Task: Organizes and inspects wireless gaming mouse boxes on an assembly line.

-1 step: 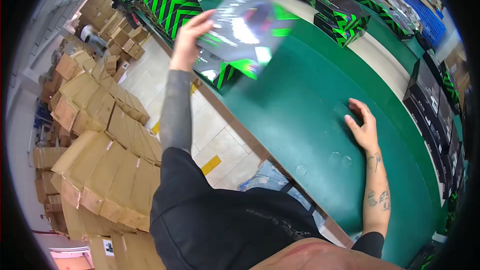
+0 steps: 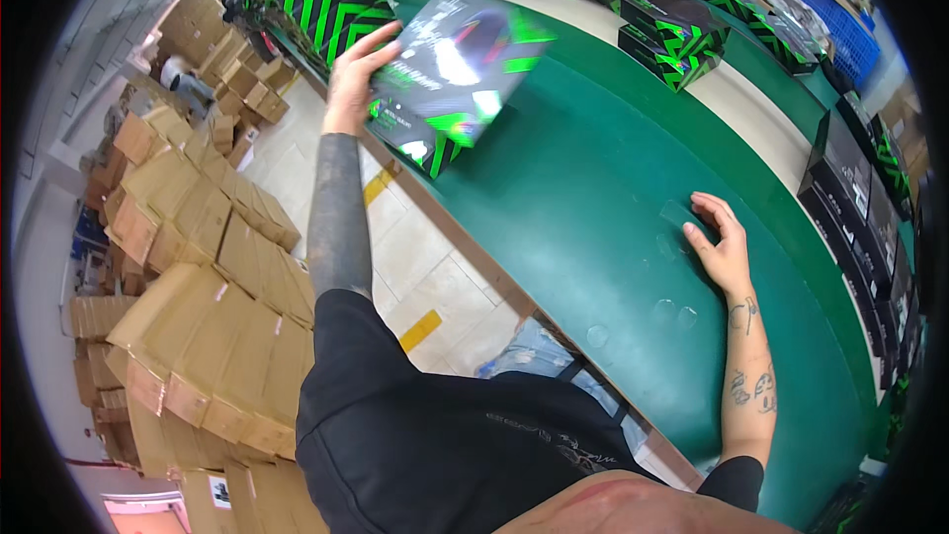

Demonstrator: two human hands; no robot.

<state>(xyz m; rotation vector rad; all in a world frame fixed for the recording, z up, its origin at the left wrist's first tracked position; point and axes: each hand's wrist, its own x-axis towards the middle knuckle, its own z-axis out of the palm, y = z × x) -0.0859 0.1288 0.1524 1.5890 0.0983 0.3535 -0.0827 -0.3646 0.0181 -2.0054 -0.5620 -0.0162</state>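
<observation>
My left hand (image 2: 358,79) grips the left edge of a flat black-and-green printed box (image 2: 460,64), holding it tilted at the far left of the table. Under it, another black-and-green box (image 2: 423,146) lies at the table's edge, mostly covered. My right hand (image 2: 720,245) rests at the green table (image 2: 563,198) on the right, fingers curved and thumb apart, with nothing visible in its grasp. Beside its fingertips lies a faint clear piece (image 2: 675,212), perhaps a sticker. Closer to me are several clear round stickers (image 2: 664,311) on the tabletop.
A tall stack of green-chevron boxes (image 2: 326,0) stands at the far left. More black-and-green boxes (image 2: 674,30) line a pale curved strip (image 2: 756,109) behind the table. Brown cartons (image 2: 213,346) are piled on the left floor. A blue crate (image 2: 830,25) sits at the far right.
My left hand has moved slightly left and nearer with the box, bringing it lower over the box beneath. My right hand has hardly moved.
</observation>
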